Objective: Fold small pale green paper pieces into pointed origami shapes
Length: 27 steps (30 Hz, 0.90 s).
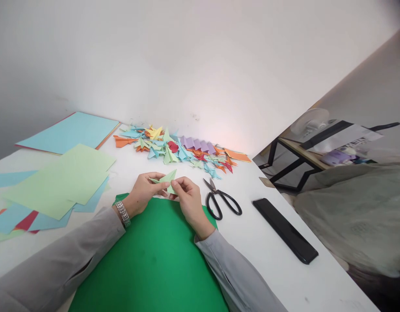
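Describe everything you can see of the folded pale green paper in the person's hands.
The folded paper is small, pale green and matte, and looks thin. It has creased, angular flaps: a broad one rises to a sharp point at the upper right, and a narrower point sticks out to the left. The left hand and right hand both grip it, thumbs on the near side, close to the far edge of a darker green sheet. Fingers hide part of it.

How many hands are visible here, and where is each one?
2: the left hand grips the left side of a small folded pale-green paper; the right hand pinches its right side, left of the black-handled metal scissors.
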Available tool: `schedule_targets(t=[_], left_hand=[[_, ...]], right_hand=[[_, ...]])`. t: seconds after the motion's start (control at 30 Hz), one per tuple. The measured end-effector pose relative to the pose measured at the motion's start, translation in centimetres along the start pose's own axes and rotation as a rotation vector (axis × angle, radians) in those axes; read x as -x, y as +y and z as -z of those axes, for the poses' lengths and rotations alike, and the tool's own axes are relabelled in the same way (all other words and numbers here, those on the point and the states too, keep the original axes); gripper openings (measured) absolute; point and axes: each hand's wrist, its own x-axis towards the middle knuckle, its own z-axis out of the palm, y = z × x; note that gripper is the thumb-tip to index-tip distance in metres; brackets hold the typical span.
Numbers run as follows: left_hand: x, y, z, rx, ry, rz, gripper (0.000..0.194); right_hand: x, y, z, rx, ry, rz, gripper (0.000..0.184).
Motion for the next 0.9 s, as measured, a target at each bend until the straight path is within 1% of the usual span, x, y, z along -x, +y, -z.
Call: schedule_targets(t=[0.07,0.27,0.47,0.6,0.8,0.9], left_hand=[[-0.02,-0.07,0.02,0.01,-0.007,0.001,0.047],[0.04,-0.16,0.02,-0.012,0.004,-0.008,0.045],[-0.11,-0.42,0.13,-0.013,-0.004,0.004,0.042],[-0.17,-0.51,0.11,-0.028,-0.014,-0.019,0.041],[-0.04,-0.21,-0.06,-0.023,-0.045,-0.03,0.043],[-0.03,-0.1,-0.07,-0.002,-0.027,-0.02,0.044]], right_hand=[[-0.03,0.01,0.05,0.003,0.009,0.005,0.027],[0.03,-0.13,0.03,-0.034,0.006,-0.06,0.029],[-0.12,0.12,-0.06,-0.022,-0.018,-0.047,0.025],[-0.3,0.25,0.05,-0.026,-0.033,-0.054,0.025],[-0.35,0.26,-0.01,-0.132,-0.03,-0.117,0.028],[-0.3,0.3,-0.16,-0.161,-0.035,-0.128,0.029]])
